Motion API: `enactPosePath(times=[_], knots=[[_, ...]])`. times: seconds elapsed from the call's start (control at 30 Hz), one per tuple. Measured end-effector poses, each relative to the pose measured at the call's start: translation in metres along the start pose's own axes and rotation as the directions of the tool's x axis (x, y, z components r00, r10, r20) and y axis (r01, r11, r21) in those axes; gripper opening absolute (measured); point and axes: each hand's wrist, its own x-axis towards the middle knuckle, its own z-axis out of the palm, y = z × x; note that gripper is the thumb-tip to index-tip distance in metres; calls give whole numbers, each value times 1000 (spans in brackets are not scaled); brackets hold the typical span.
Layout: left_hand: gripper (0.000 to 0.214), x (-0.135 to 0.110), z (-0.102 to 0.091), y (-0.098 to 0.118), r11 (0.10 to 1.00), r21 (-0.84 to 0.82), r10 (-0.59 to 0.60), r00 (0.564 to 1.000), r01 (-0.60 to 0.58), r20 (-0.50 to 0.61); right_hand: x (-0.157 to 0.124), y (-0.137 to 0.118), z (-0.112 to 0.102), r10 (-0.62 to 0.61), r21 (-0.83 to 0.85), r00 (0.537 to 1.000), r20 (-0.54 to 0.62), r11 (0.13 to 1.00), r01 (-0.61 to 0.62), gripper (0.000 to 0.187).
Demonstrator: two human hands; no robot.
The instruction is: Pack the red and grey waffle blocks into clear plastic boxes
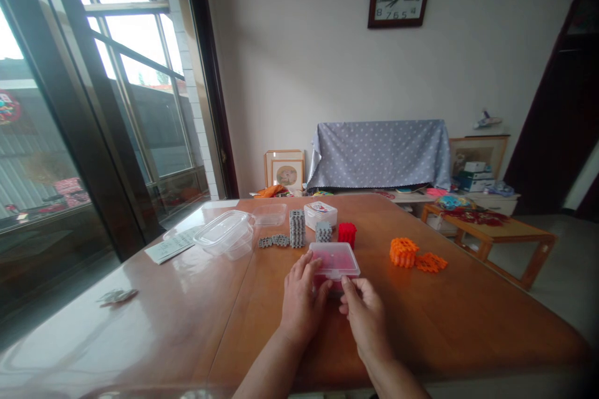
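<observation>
A small clear plastic box (336, 259) with a frosted lid stands on the table in front of me, and something pinkish-red shows through it. My left hand (303, 292) grips its left side, fingers over the lid's edge and thumb at the front. At the front right corner, my right hand (362, 308) has its thumb on the lid's rim with the other fingers curled below. The lid lies over the box; whether it is latched I cannot tell. Just behind stand a red block of interlocking pieces (347, 235) and a short grey block (323, 232).
Further back are a tall grey stack (297, 229), loose grey pieces (274, 241) and a white-lidded box (321, 215). Clear containers (224, 232) and a paper sheet (172, 245) lie left. Orange pieces (403, 252) sit right. A crumpled packet (118, 297) lies far left on the wooden table (262, 336).
</observation>
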Motion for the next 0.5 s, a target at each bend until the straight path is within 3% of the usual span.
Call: enactPosePath(times=[0.2,0.37,0.5], knots=[[42,0,-1,1,1000,-18,5,1000,-5,8,0,2,-1,-25,4,1000,10,1000,25,47],[43,1,-3,2,998,-68,9,1000,-8,14,5,6,-3,-194,-66,977,-92,980,188,42],[43,1,-4,3,996,-88,5,1000,-3,22,14,10,-7,-313,-178,929,-195,943,281,53]])
